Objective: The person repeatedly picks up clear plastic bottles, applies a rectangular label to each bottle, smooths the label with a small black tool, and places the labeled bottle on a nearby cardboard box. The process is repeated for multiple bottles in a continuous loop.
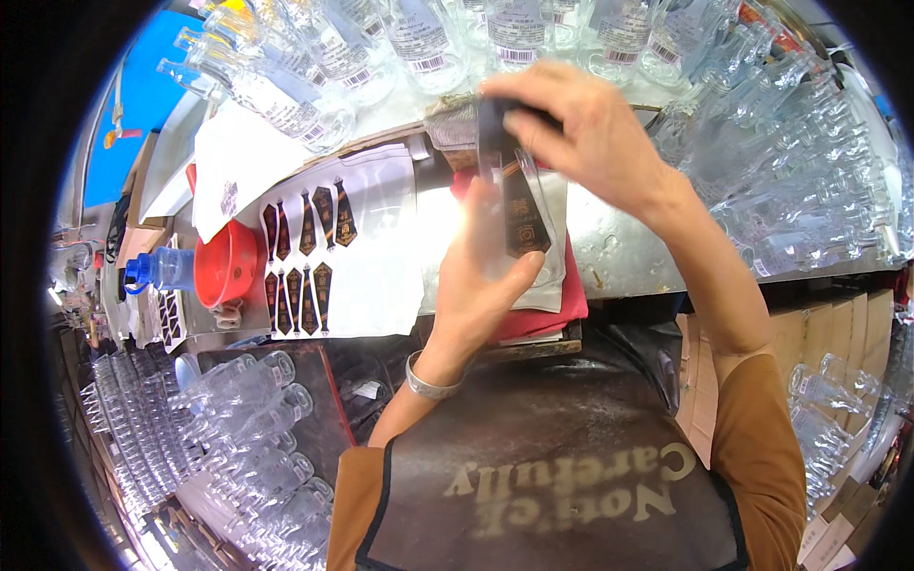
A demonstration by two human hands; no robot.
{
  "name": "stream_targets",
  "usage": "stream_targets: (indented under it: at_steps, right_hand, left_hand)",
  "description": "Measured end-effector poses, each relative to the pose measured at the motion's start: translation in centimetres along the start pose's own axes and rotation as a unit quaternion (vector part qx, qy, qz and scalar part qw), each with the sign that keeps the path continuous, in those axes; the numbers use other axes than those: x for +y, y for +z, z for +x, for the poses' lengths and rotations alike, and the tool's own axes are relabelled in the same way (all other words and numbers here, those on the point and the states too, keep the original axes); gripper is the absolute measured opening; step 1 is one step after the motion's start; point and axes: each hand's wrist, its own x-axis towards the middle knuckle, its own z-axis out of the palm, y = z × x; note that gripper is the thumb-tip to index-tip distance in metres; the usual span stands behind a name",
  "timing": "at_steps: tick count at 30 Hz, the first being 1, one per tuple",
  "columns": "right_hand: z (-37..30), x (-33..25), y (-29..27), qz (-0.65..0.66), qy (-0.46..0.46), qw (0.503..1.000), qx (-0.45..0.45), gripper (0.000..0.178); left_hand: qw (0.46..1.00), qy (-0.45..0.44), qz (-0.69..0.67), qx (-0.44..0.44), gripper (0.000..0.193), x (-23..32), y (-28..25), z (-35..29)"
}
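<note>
"Metal bench (624, 262), crowded with glassware. Far left?"

"Blue-capped jug (171, 270) beside a red bowl (227, 266). Next, a white sheet (376, 257) with two rows of dark, tie-shaped labels."

"And the left hand (476, 276)?"

"Wrapped about the bottle (546, 214), thumb near the lower tip of its label (522, 214), fingers blurred along the left side. Hold firmly there, to stop any rolling."

"Bottle where, exactly?"

"Lying between both hands, label up, over a red cloth (574, 285) at the front of the bench."

"Right hand (586, 133)?"

"Gripping a dark tool (493, 128), too blurred to name, near the label's upper end. Probably smoothing the label down. Best to stroke evenly from the middle outward, without dragging the edges askew."

"Farther right?"

"More bottles (781, 162), tightly packed. Keep the forearm well clear."
</note>
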Motion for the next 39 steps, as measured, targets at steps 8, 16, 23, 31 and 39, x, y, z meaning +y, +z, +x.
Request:
stream_targets:
  at_steps: [8, 16, 23, 31, 39]
  right_hand:
    - [0.6, -0.6, 0.2, -0.071, -0.079, 0.993, 0.051, 0.027]
    - [-8.3, -8.8, 1.3, 0.064, -0.088, 0.984, -0.143, 0.010]
    - [-2.5, -1.2, 0.2, -0.024, -0.007, 1.000, 0.016, 0.025]
    - [-4.6, -2.1, 0.3, 0.073, -0.006, 0.996, -0.045, 0.022]
    - [-10.6, -3.7, -0.7, 0.179, -0.031, 0.979, -0.091, 0.032]
  left_hand:
    - [0.999, 0.015, 0.042, -0.008, 0.094, -0.2, -0.1, -0.1]
    - [0.966, 0.131, 0.223, -0.015, 0.102, -1.2, -1.0, -2.0]
    - [0.961, 0.106, 0.253, -0.019, 0.121, -0.9, -1.0, -2.3]
    - [0.973, 0.061, 0.215, -0.051, 0.118, -0.8, -1.9, -2.3]
    - [0.981, 0.035, 0.178, -0.064, 0.115, -1.5, -2.7, -2.3]
